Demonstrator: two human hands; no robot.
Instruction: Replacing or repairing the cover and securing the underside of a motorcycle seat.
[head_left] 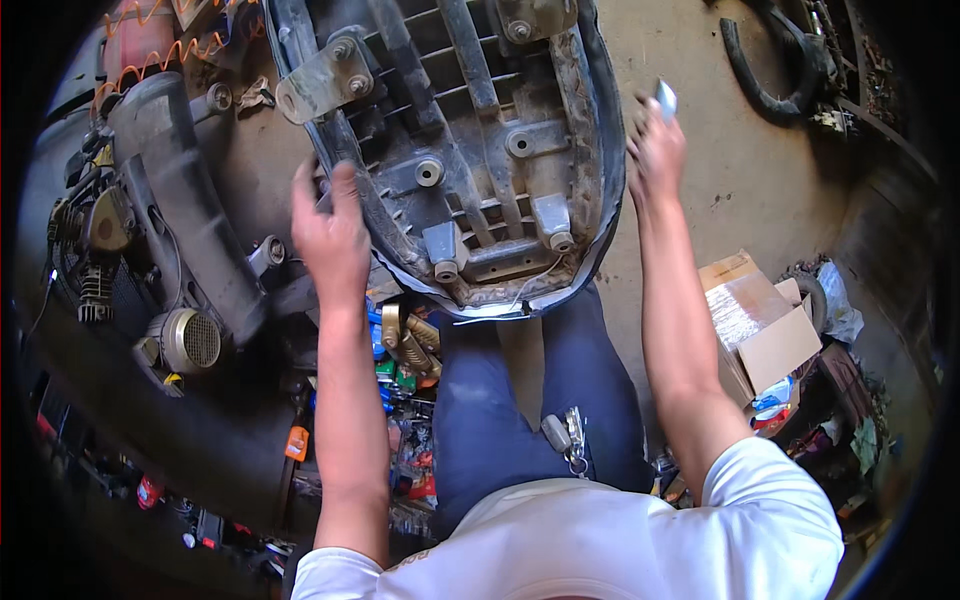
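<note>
An upturned black motorcycle seat base (470, 130) with plastic ribs, bolts and metal brackets rests against my knees. My left hand (330, 235) grips its left rim, fingers curled over the edge. At the seat's right rim, my right hand (655, 150) is raised and holds a small shiny metal tool (666, 98) that sticks up from the fingers. A torn edge of seat cover (500, 305) shows along the near rim.
A motorcycle frame and engine parts (160, 250) lie at the left. Loose tools and small parts (405, 360) litter the floor by my left leg. An open cardboard box (760, 325) sits at the right. A black rubber hose (770, 80) lies at the far right.
</note>
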